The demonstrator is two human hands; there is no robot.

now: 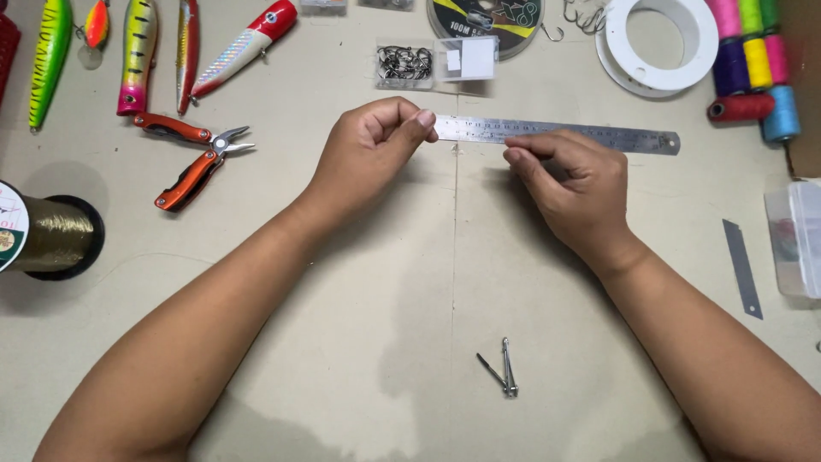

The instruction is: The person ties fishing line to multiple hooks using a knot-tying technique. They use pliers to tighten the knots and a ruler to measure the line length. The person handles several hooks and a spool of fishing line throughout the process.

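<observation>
My left hand (372, 141) is closed in a pinch, thumb against forefinger, at the left end of a steel ruler (599, 135) lying flat on the beige table. My right hand (569, 184) is pinched too, its fingertips over the ruler's lower edge near the middle. Whatever is held between the two hands is too thin to make out. A small metal nail clipper (506, 372) lies open on the table nearer me, between my forearms.
Orange-handled pliers (192, 162) and several bright fishing lures (137, 51) lie at upper left. A spool of gold line (51, 235) sits at the left edge. A clear hook box (432, 62), white reel (658, 38), coloured thread spools (757, 64), a blade (741, 265) and plastic box (800, 239) are at right.
</observation>
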